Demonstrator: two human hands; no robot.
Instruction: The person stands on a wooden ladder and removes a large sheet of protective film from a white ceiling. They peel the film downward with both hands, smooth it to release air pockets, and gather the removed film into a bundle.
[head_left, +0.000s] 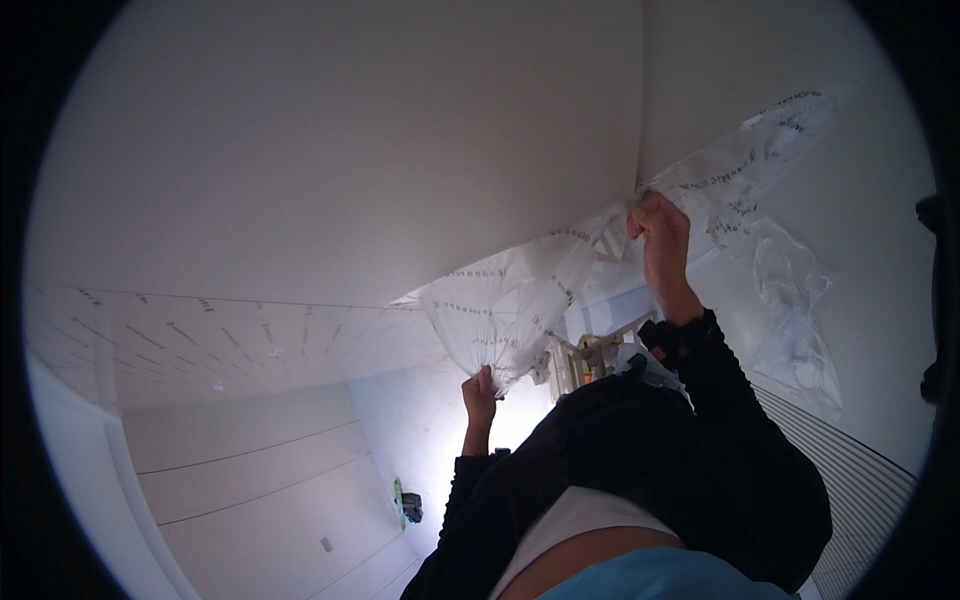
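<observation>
A sheet of clear plastic film (517, 281) bearing printed writing hangs from the edge of a large smooth pale panel (360, 150). My left hand (480, 397) grips the film's lower part, bunching it into folds that fan up to the panel edge. Higher and to the right, my right hand (660, 240) is closed on the film beside a seam in the pale surface. From there a crumpled length of the film (727, 176) runs up to the right. A dark band circles my right wrist.
Another loose crumpled film piece (795, 315) hangs at right, above a ribbed surface (840, 472). Printed film covers a panel (225, 337) at left. A pale wooden frame (581, 367), perhaps a ladder, shows beyond my chest. A black bag-like item (412, 507) lies lower left.
</observation>
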